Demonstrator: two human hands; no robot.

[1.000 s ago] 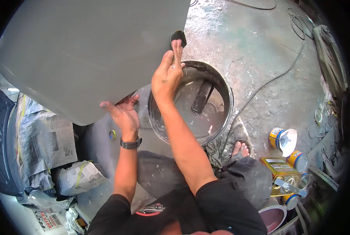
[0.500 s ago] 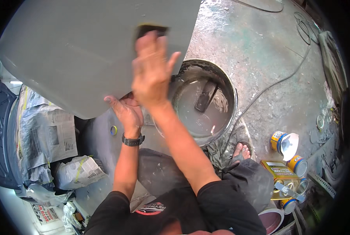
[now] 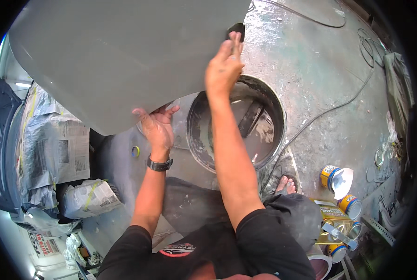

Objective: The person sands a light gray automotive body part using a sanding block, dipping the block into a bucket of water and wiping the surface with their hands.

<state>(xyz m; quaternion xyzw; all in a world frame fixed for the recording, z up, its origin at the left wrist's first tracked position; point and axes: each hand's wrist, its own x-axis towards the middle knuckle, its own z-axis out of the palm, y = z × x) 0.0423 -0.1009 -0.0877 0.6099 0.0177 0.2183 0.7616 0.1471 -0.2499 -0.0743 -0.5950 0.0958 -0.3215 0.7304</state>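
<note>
A large smooth grey car body panel (image 3: 124, 60) fills the upper left, its lower edge slanting above my arms. My right hand (image 3: 224, 70) is at the panel's right edge, fingers stretched over a small dark sanding pad (image 3: 237, 31) and pressing it there. Below the panel, my left hand (image 3: 159, 130) grips the lower edge, thumb apart and palm turned up; some of its fingers are partly hidden behind the edge. Under my right forearm stands a round bucket (image 3: 283, 126) of murky water with a dark rectangular block (image 3: 250, 116) in it.
Paint cans (image 3: 330, 176) and a rectangular metal tin (image 3: 334, 217) stand at the lower right. A hose (image 3: 320, 111) curves across the wet floor. Newspaper-covered parts (image 3: 54, 149) are at left, near a dark panel (image 3: 0, 149). A tape roll (image 3: 135, 151) lies beneath the panel.
My right hand has slid the sanding pad rightward across the grey panel to its edge. My left hand stays at the lower edge, its fingers a little more spread.
</note>
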